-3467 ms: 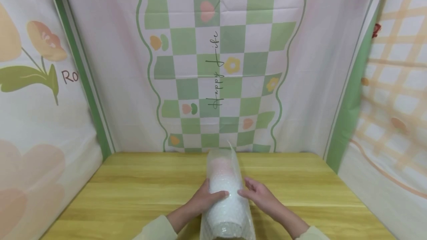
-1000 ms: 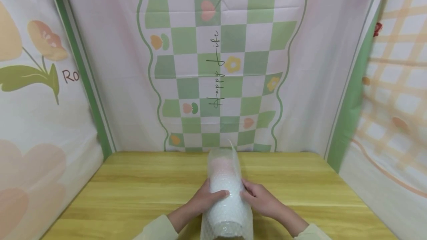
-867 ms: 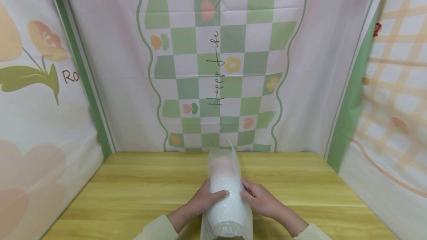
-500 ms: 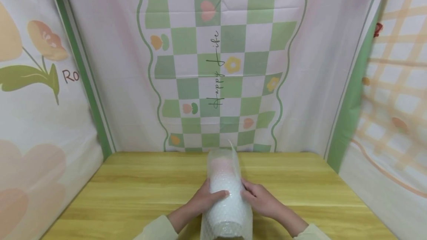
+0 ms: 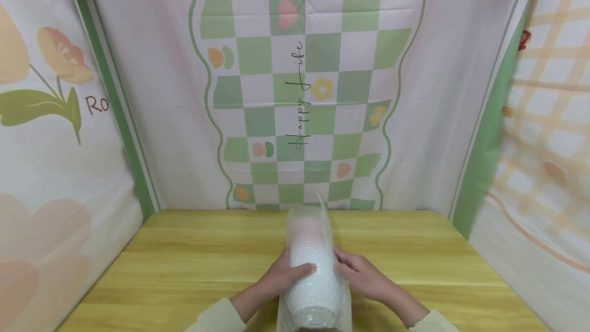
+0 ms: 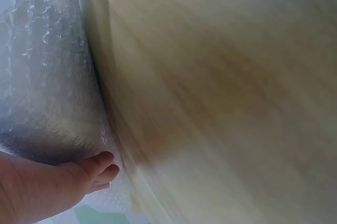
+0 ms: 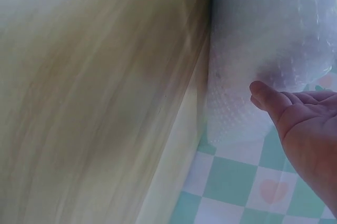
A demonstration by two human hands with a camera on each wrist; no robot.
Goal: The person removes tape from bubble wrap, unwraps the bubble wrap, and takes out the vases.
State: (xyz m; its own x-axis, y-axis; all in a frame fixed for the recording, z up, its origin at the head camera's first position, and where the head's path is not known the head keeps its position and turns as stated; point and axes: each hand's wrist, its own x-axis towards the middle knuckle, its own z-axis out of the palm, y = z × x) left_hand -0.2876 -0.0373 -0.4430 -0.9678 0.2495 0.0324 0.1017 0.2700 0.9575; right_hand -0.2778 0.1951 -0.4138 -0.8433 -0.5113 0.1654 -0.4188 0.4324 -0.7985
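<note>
A long, rounded bundle in clear bubble wrap point(image 5: 315, 291) lies on the wooden table, pointing away from me. Something pinkish shows faintly through its far end; what is inside is hidden. My left hand point(image 5: 281, 274) grips the bundle's left side, thumb over the top. In the left wrist view, that hand's fingers point(image 6: 102, 163) lie along the lower edge of the wrap. On the other side, my right hand point(image 5: 364, 275) holds the wrap with its thumb and fingers at the right edge. The right wrist view shows its fingertips point(image 7: 256, 88) right at the wrap.
The wooden table point(image 5: 207, 242) runs back to a green-and-white checked curtain point(image 5: 286, 91). Printed cloths hang on both sides, a floral one point(image 5: 46, 168) at left and an orange-checked one point(image 5: 548, 132) at right. A wisp of wrap stands up at the bundle's far end.
Since the oldest frame, my right hand has closed in on the wrap's right edge. Over the last half second, the near right edge of the wrap has spread slightly outward. The left hand stays put.
</note>
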